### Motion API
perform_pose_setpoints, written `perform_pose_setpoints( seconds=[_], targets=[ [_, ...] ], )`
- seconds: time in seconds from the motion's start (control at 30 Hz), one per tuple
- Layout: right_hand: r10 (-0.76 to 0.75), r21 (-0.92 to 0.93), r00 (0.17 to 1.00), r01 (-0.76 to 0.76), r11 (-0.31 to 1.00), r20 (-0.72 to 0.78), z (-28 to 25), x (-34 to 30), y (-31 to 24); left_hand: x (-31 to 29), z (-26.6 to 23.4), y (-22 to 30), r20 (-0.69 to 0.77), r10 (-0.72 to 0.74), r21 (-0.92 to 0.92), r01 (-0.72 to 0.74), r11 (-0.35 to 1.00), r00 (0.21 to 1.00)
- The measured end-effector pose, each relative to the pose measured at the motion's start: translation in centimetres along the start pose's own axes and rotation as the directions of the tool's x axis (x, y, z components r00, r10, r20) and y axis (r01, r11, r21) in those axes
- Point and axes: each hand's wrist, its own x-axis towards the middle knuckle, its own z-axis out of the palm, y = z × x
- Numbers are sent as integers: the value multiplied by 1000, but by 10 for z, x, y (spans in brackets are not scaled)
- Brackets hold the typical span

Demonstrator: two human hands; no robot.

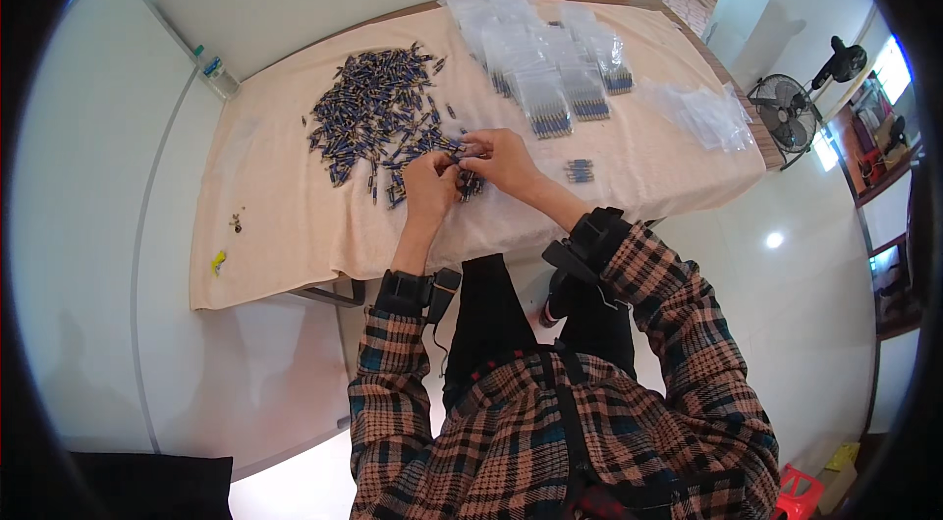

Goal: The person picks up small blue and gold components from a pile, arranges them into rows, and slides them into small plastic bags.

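Observation:
At the near edge of a large heap of small blue-and-gold cylindrical parts, both of my hands meet over the table. My left hand is closed, its fingertips pinched together around one of these parts. Close against it, my right hand also pinches at a blue-and-gold part; the fingers hide most of what is held. More loose parts lie under and beside the fingers. To the right of my right hand, a short row of the same parts lies side by side on the cloth.
Clear plastic bags with rows of parts are stacked at the back. Flat clear bags lie at the right on the peach cloth. A bottle stands far left, near a wall. A yellow-green item lies front left. A fan stands beyond the table.

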Motion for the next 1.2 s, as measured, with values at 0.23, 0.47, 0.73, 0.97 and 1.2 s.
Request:
perform_pose_setpoints(
  seconds=[0.23, 0.47, 0.73, 0.97, 1.2],
  targets=[
    [-389, -501, 920, 358, 788, 47, 3, 0, -3, 5, -6, -5, 27, 7, -114, -4, 993, 1000],
    [-177, -113, 983, 171, 979, -44, -1, 2, -4, -4, -13, 9, 67, -33, -93, 39, 995, 997],
    [124, 164, 991, -130, 978, 45, -32, -4, -15, -4, -23, 0, 35, -45, -252, 53, 966, 998],
    [127, 295, 982, -164, 941, 143, -33, -22, -20, -8, -12, 6, 2, -35, -351, 33, 936, 999],
    [167, 337, 984, -179, 924, 63, -32, -26, -18, -11, 0, 16, -43, -48, -473, 22, 881, 998]
  ],
)
